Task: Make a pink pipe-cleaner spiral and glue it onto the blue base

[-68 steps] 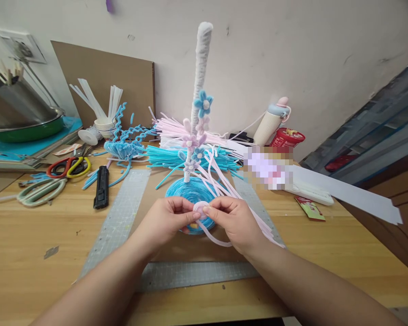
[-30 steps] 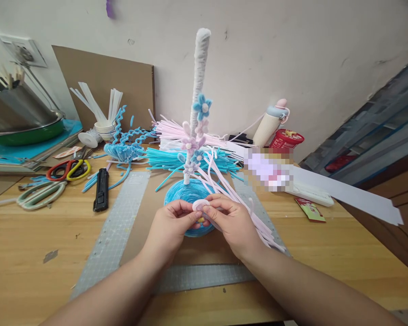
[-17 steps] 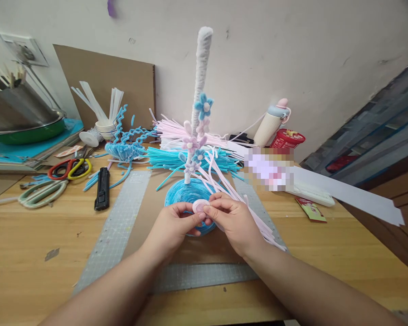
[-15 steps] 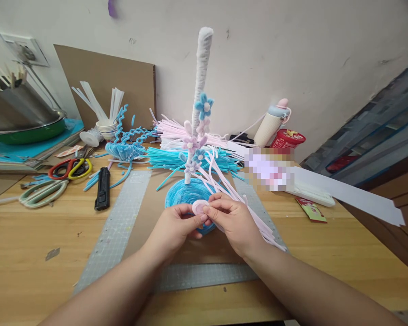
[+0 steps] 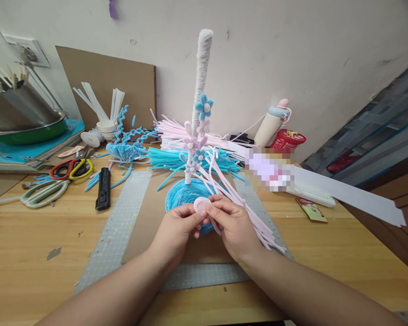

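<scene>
A small pale pink coil of pipe cleaner [image 5: 201, 203] is pinched between the thumbs and fingers of both hands. My left hand [image 5: 178, 226] grips its left edge, and my right hand [image 5: 233, 224] its right edge, with a pink tail hanging below the right fingers. Behind them a round blue coiled base [image 5: 178, 192] lies on brown cardboard [image 5: 146, 240]. From that base rises a white wrapped post [image 5: 202, 68], bearing pink flowers [image 5: 190, 144] and blue flowers [image 5: 204, 107]. Loose pink pipe cleaners [image 5: 238, 199] lie just right of the base.
Scissors [image 5: 45, 192] and a black utility knife [image 5: 103, 189] lie at left on the wooden table. A bundle of blue pipe cleaners [image 5: 163, 159] lies behind the base. Toward the back right are a cream bottle [image 5: 268, 127] and a red tub [image 5: 287, 139]. A cutting mat [image 5: 122, 222] sits under the cardboard.
The pink coil has turned slightly to show more of its flat face and shifted a little up and right. More of its pink tail shows below my right fingers.
</scene>
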`<control>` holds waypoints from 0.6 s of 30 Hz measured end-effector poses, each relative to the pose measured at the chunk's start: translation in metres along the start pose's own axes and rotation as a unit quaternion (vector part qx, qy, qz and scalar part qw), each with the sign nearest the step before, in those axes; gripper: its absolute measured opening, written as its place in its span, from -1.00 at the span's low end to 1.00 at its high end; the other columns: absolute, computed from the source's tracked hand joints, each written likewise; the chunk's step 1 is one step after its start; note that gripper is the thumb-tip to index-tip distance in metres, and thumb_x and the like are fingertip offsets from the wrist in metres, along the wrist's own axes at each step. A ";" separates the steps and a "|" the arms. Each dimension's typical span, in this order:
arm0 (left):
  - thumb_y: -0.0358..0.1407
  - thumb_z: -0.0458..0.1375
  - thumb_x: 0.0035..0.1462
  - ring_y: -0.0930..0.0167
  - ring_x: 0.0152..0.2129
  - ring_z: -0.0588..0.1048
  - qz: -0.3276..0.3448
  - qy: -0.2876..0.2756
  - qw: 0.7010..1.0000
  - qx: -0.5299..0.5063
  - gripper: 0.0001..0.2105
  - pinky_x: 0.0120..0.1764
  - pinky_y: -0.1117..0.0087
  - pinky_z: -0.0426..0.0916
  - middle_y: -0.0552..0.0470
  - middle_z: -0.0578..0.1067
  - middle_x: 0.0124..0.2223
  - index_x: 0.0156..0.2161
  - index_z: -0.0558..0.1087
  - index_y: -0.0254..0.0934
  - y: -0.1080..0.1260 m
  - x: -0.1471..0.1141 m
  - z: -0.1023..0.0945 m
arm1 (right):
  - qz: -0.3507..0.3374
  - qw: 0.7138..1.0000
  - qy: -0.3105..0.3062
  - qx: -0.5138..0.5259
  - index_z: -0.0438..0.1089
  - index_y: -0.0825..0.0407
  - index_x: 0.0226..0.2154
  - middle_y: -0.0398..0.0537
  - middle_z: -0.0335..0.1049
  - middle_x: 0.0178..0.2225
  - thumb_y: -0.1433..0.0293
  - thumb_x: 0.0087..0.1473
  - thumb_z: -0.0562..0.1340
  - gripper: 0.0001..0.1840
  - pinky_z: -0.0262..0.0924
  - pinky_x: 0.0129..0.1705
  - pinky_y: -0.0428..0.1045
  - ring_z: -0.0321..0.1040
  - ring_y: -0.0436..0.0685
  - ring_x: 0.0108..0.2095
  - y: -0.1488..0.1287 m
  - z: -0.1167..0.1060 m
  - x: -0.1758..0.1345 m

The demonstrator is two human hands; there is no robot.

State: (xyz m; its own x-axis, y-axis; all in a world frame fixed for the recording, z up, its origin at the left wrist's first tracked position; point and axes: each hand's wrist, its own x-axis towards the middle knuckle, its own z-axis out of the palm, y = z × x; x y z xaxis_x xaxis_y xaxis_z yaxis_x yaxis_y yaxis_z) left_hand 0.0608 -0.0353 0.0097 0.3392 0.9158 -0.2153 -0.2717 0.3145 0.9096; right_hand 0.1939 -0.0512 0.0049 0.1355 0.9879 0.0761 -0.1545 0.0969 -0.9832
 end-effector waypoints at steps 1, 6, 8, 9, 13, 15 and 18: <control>-0.20 0.32 -0.11 0.55 -0.61 0.28 0.002 0.000 1.000 0.000 -0.78 -0.60 0.55 0.16 0.07 0.43 -0.52 -0.50 0.51 -0.35 0.000 0.000 0.001 | 0.000 1.000 0.001 0.004 0.49 -0.03 -0.67 -0.06 0.38 -0.43 0.35 -0.07 0.33 -0.79 0.16 -0.09 0.00 0.23 0.15 -0.09 0.000 0.000 -0.001; -0.20 0.31 -0.09 0.55 -0.62 0.28 0.012 -0.001 1.000 0.003 -0.79 -0.61 0.54 0.19 0.08 0.42 -0.51 -0.48 0.51 -0.34 0.000 -0.002 0.002 | 0.025 0.998 -0.031 0.045 0.44 0.02 -0.64 -0.10 0.36 -0.46 0.35 -0.03 0.30 -0.78 0.22 -0.28 -0.03 0.31 0.08 -0.31 -0.001 0.002 -0.001; -0.20 0.31 -0.08 0.56 -0.62 0.27 0.008 -0.007 1.000 -0.005 -0.79 -0.61 0.55 0.21 0.08 0.42 -0.52 -0.47 0.50 -0.35 0.000 -0.003 0.002 | 0.055 0.994 -0.076 0.063 0.42 0.04 -0.59 -0.15 0.32 -0.54 0.33 0.01 0.27 -0.80 0.22 -0.37 -0.04 0.29 0.02 -0.48 -0.004 0.001 0.002; -0.21 0.31 -0.08 0.55 -0.62 0.28 0.004 -0.009 1.000 -0.010 -0.79 -0.61 0.55 0.21 0.08 0.42 -0.52 -0.47 0.50 -0.35 0.001 -0.002 0.001 | 0.069 0.991 -0.099 0.061 0.41 0.04 -0.55 -0.16 0.32 -0.56 0.31 0.03 0.25 -0.80 0.23 -0.39 -0.03 0.28 0.01 -0.52 -0.006 0.000 0.003; -0.21 0.33 -0.11 0.55 -0.63 0.29 0.005 0.031 0.999 -0.040 -0.78 -0.63 0.58 0.19 0.11 0.36 -0.60 -0.46 0.49 -0.36 0.006 0.000 -0.004 | 0.000 0.996 -0.076 -0.042 0.42 0.01 -0.21 -0.04 0.43 -0.31 0.30 0.06 0.22 -0.78 0.29 -0.20 0.04 0.39 0.09 -0.30 -0.018 -0.007 0.002; -0.23 0.34 -0.12 0.58 -0.66 0.26 0.012 0.059 0.996 -0.060 -0.78 -0.63 0.60 0.18 0.14 0.32 -0.62 -0.48 0.47 -0.37 0.010 0.002 -0.008 | -0.152 0.981 -0.005 -0.120 0.40 -0.03 -0.14 -0.01 0.38 -0.15 0.38 0.03 0.25 -0.72 0.23 -0.06 0.08 0.34 0.13 -0.13 -0.024 -0.010 -0.005; -0.27 0.34 -0.10 0.61 -0.67 0.22 0.026 0.074 0.993 -0.092 -0.79 -0.64 0.62 0.13 0.15 0.30 -0.62 -0.49 0.44 -0.37 0.017 0.004 -0.013 | -0.234 0.953 -0.071 -0.179 0.45 0.00 -0.36 -0.06 0.40 -0.34 0.44 0.06 0.21 -0.91 0.25 -0.16 0.03 0.36 0.08 -0.27 -0.027 -0.007 -0.018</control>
State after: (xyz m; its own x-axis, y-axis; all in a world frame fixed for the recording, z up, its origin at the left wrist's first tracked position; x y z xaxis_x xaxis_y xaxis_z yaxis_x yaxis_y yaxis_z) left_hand 0.0456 -0.0230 0.0197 0.1873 0.9544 -0.2325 -0.4497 0.2938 0.8435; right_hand 0.2024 -0.0723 0.0286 -0.0307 0.8555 0.5169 0.2365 0.5087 -0.8278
